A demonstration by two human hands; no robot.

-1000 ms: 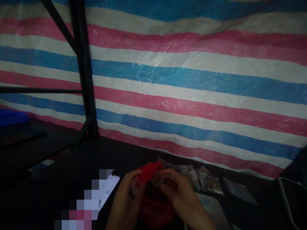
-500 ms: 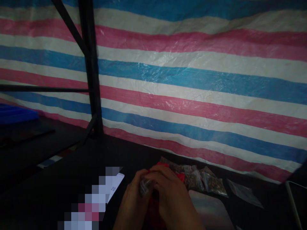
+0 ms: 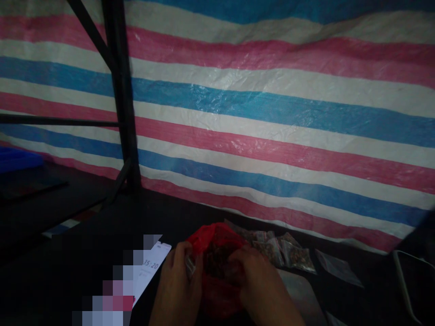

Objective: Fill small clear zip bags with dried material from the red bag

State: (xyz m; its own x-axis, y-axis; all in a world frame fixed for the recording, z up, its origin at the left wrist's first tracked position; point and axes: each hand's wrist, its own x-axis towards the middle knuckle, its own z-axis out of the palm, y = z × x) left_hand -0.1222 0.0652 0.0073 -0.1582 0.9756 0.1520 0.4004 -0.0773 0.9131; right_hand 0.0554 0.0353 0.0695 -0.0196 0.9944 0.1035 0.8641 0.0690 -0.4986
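Observation:
A red plastic bag (image 3: 220, 296) stands with its mouth open between my hands. Inside it lie dark brown dried pieces (image 3: 215, 258), too dim to name. My left hand (image 3: 178, 276) is closed on a small clear plastic bag (image 3: 190, 266), at the left side of the red bag's mouth. Over the right side of the mouth, my right hand (image 3: 254, 276) reaches in with bent fingers among the pieces; what its fingertips hold is hidden. Behind it lie several filled clear zip bags (image 3: 299, 257) of similar brown bits.
A flat clear zip bag (image 3: 338, 268) lies to the right. A pale shiny flat surface (image 3: 302, 294) sits beside my right forearm. On the left is a phone (image 3: 151, 267) with a lit screen, partly pixelated. A black post (image 3: 124, 104) and striped sheet (image 3: 272, 136) stand behind.
My hands have moved apart from being together over the red bag, and its mouth and contents now show. The right hand has gone down into the bag. The view has shifted slightly.

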